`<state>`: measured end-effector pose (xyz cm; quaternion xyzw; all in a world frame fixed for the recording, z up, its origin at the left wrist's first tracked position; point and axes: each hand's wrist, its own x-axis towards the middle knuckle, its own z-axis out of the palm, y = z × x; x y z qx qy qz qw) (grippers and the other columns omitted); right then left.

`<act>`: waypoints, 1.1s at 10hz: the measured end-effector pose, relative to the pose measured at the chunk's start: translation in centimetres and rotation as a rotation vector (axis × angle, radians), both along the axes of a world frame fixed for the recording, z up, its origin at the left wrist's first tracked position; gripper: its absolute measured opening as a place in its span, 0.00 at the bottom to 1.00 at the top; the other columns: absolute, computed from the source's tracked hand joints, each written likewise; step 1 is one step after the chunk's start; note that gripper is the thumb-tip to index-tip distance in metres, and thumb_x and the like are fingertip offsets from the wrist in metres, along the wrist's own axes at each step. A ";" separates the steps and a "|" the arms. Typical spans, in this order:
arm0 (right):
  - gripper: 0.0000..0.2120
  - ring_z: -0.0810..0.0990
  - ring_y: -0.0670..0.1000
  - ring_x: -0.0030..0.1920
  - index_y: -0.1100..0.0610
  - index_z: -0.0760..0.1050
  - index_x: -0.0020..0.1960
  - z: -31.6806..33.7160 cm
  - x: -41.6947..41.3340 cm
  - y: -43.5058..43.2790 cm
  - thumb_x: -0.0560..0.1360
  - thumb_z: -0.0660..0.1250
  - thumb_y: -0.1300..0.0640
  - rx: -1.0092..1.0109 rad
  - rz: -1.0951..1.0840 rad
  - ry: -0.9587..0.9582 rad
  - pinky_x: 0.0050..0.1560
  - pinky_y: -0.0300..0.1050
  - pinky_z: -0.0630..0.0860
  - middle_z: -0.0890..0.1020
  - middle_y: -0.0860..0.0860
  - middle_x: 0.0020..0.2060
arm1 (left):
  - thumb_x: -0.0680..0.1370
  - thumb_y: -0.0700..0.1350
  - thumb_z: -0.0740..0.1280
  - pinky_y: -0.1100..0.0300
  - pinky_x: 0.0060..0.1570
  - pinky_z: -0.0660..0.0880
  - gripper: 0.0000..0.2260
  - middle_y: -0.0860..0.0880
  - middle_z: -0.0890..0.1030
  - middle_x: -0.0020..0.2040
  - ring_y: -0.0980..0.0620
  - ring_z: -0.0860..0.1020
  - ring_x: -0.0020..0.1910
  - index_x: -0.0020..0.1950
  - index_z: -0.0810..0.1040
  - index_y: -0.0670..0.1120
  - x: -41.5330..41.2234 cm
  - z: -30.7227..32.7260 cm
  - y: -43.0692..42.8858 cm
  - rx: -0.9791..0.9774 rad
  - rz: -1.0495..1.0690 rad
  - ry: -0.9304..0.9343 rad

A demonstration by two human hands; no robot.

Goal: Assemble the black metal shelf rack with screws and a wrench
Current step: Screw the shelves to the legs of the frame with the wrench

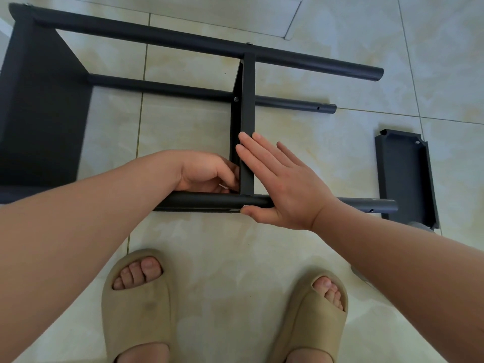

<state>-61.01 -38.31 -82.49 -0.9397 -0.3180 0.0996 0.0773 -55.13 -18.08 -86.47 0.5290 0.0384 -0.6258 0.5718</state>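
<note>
The black metal rack [146, 35] lies on its side on the tiled floor, with a shelf panel [39, 106] fixed at its left end. A middle shelf panel [247, 100] stands between the tubes. My right hand [282, 184] lies flat with straight fingers against that panel's right face, its thumb under the near tube [209, 201]. My left hand [207, 172] is curled at the panel's lower left corner and pinches a small silvery piece, likely a screw or wrench; I cannot tell which. A screw head [236, 99] shows on the panel by the second tube.
A loose black shelf panel [403, 176] lies on the floor at the right, past the tube ends. My two feet in beige slippers [136, 305] stand close to the near tube. Pale floor tiles surround the rack.
</note>
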 end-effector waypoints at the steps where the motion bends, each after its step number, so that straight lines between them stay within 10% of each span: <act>1: 0.45 0.47 0.52 0.82 0.58 0.52 0.82 0.0 0.0 0.0 0.76 0.56 0.31 -0.003 0.000 0.003 0.78 0.60 0.56 0.51 0.52 0.82 | 0.79 0.40 0.61 0.57 0.40 0.76 0.11 0.45 0.80 0.41 0.50 0.80 0.37 0.46 0.84 0.44 0.0 0.5 0.0 0.068 -0.148 -0.043; 4: 0.44 0.47 0.52 0.82 0.58 0.52 0.82 0.0 0.0 0.0 0.77 0.55 0.31 -0.006 0.005 0.015 0.79 0.60 0.56 0.50 0.52 0.82 | 0.79 0.33 0.62 0.48 0.53 0.72 0.15 0.35 0.75 0.52 0.39 0.73 0.50 0.64 0.73 0.28 -0.2 0.4 -0.1 0.124 -0.085 -0.129; 7: 0.44 0.46 0.52 0.82 0.58 0.52 0.82 0.0 0.0 0.0 0.76 0.55 0.31 -0.012 -0.001 0.017 0.79 0.60 0.55 0.50 0.51 0.82 | 0.78 0.35 0.61 0.45 0.63 0.72 0.10 0.39 0.81 0.52 0.42 0.79 0.50 0.55 0.80 0.38 -0.1 0.2 -0.1 0.031 -0.056 -0.034; 11: 0.44 0.46 0.52 0.82 0.58 0.51 0.82 0.0 0.1 0.0 0.77 0.55 0.31 -0.017 0.003 0.019 0.79 0.60 0.55 0.50 0.51 0.82 | 0.72 0.34 0.66 0.53 0.47 0.79 0.08 0.40 0.83 0.44 0.45 0.82 0.41 0.48 0.82 0.38 -0.1 0.1 -0.1 -0.025 -0.031 -0.033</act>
